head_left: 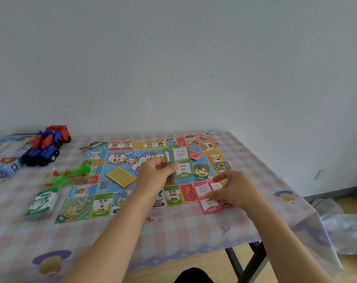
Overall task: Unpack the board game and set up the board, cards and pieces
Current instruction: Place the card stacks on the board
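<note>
Gripping cards (178, 163) left (right touches pink cards (209, 198))

A plain room in a home, it seems; a folding table (253, 260) stands against a bare white wall (173, 58), covered by a checked plastic cloth (194, 227) with cartoon prints; a toy robot truck (46, 147) sits near a game box (5, 156); wood-look floor (351, 264) shows beside it.

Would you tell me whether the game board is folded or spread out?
Spread out: the game board lies flat on the table, all four edges showing.
</note>
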A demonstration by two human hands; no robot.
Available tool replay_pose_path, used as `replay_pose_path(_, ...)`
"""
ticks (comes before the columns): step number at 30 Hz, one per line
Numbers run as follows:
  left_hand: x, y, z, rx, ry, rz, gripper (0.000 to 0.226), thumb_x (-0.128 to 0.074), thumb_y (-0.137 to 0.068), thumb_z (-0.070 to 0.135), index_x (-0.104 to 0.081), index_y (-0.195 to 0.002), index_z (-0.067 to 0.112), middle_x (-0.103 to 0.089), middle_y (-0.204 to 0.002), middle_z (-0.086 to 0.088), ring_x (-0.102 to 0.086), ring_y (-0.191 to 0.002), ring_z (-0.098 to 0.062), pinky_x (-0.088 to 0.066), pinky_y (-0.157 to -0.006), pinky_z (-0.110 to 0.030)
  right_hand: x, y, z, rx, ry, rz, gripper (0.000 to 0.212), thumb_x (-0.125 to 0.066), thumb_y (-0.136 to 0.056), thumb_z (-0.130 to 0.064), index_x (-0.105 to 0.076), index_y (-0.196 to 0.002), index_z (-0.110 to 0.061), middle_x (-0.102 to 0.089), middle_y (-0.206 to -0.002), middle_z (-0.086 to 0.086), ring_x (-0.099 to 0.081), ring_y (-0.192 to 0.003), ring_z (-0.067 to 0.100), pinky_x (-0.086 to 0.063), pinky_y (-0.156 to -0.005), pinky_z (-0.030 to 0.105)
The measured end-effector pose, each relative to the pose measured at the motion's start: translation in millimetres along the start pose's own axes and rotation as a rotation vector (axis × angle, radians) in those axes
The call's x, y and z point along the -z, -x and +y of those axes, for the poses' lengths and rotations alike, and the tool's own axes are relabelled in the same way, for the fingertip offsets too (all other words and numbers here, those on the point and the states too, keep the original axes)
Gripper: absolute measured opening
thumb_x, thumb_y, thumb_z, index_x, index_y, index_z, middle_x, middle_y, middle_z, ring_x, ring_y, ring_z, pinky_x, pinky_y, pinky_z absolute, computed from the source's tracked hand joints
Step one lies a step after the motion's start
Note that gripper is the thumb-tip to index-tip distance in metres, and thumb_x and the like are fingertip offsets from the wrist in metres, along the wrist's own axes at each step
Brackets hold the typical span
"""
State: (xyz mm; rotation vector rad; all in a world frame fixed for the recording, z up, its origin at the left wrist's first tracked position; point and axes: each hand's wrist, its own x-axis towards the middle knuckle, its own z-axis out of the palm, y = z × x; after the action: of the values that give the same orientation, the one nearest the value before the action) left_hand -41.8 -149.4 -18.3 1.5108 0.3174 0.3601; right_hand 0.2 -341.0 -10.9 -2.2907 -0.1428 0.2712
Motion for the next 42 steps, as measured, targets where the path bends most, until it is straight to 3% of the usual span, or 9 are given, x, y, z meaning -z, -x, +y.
replay_pose_path(8, 0.7, -0.8, -1.3, 0.009, -0.010, -0.005, 0.004, -0.067, -0.086, 0.012, -0.068, -0.088, 0.015, -0.072, -0.087, -0.002, -0.069, -0.070, -0.012, -0.056, -0.056, -0.021, -3.5, -1.7, -2.8, 0.033, 0.170, 0.013, 0.045, -0.086, -0.065, -0.030, -0.059, -0.101, -0.025, -0.063, -0.083, -0.005, -0.060, -0.056, 0.003, -0.039, -0.045, 0.015)
replay_pose_path(14, -0.1, -0.8, -1.7, 0.015, -0.010, -0.014, 0.004, -0.066, -0.087, 0.012, -0.067, -0.090, 0.013, -0.072, -0.089, -0.004, -0.068, -0.072, -0.013, -0.056, -0.056, -0.021, -6.8, -3.4, -1.5, 0.032, 0.165, 0.011, 0.044, -0.087, -0.063, -0.032, -0.059, -0.096, -0.024, -0.067, -0.096, 0.001, -0.062, -0.055, 0.004, -0.043, -0.046, 0.017)
replay_pose_path(17, 0.0, -1.1, -2.1, 0.018, -0.016, -0.014, 0.004, -0.066, -0.087, 0.012, -0.067, -0.090, 0.014, -0.072, -0.089, -0.004, -0.069, -0.072, -0.013, -0.057, -0.057, -0.022, -5.7, -2.4, -2.1, 0.037, 0.164, 0.014, 0.041, -0.085, -0.064, -0.034, -0.060, -0.094, -0.025, -0.065, -0.092, -0.002, -0.062, -0.059, 0.005, -0.042, -0.046, 0.017)
replay_pose_path(23, 2.9, -0.1, -3.0, 0.027, -0.039, -0.031, 0.003, -0.066, -0.087, 0.013, -0.066, -0.088, 0.016, -0.073, -0.091, -0.003, -0.072, -0.075, -0.014, -0.059, -0.061, -0.026, -2.6, -0.3, -15.3, 0.149, -0.037, 0.174, 0.008, -0.072, -0.082, -0.028, -0.067, -0.082, -0.021, -0.068, -0.072, 0.000, -0.056, -0.055, 0.008, -0.044, -0.048, 0.021)
replay_pose_path(28, 2.8, 3.1, 1.6, 0.025, -0.049, -0.112, 0.005, -0.067, -0.086, 0.015, -0.066, -0.091, 0.017, -0.073, -0.091, -0.002, -0.072, -0.076, -0.015, -0.060, -0.065, -0.028, -15.2, 4.8, -34.4, 0.205, -0.225, 0.138, 0.011, -0.069, -0.084, -0.030, -0.069, -0.077, -0.022, -0.068, -0.070, -0.001, -0.057, -0.059, 0.012, -0.052, -0.058, 0.032)
replay_pose_path(32, 4.0, 5.5, 5.3, 0.012, -0.059, -0.143, 0.008, -0.069, -0.084, 0.014, -0.066, -0.091, 0.017, -0.074, -0.090, -0.003, -0.072, -0.075, -0.015, -0.059, -0.062, -0.027, -23.1, 3.6, -40.1, 0.176, -0.329, 0.150, 0.016, -0.074, -0.079, -0.029, -0.066, -0.075, -0.017, -0.071, -0.075, 0.000, -0.067, -0.064, 0.014, -0.053, -0.054, 0.026)
replay_pose_path(37, 11.9, 7.2, 5.8, 0.007, -0.036, -0.154, 0.007, -0.068, -0.084, 0.015, -0.066, -0.091, 0.014, -0.074, -0.089, -0.003, -0.072, -0.074, -0.016, -0.058, -0.060, -0.024, -27.2, 6.6, -46.2, 0.164, -0.357, 0.125, 0.016, -0.072, -0.082, -0.025, -0.065, -0.071, -0.017, -0.067, -0.068, -0.001, -0.056, -0.052, 0.007, -0.047, -0.048, 0.021)
replay_pose_path(42, 20.8, 5.3, 4.5, -0.003, -0.024, -0.117, 0.005, -0.068, -0.085, 0.014, -0.067, -0.090, 0.012, -0.074, -0.086, -0.004, -0.071, -0.071, -0.013, -0.058, -0.059, -0.024, -31.0, 7.8, -51.7, 0.165, -0.388, 0.121, 0.014, -0.069, -0.084, -0.025, -0.066, -0.071, -0.020, -0.069, -0.073, -0.001, -0.055, -0.061, 0.012, -0.047, -0.053, 0.025)
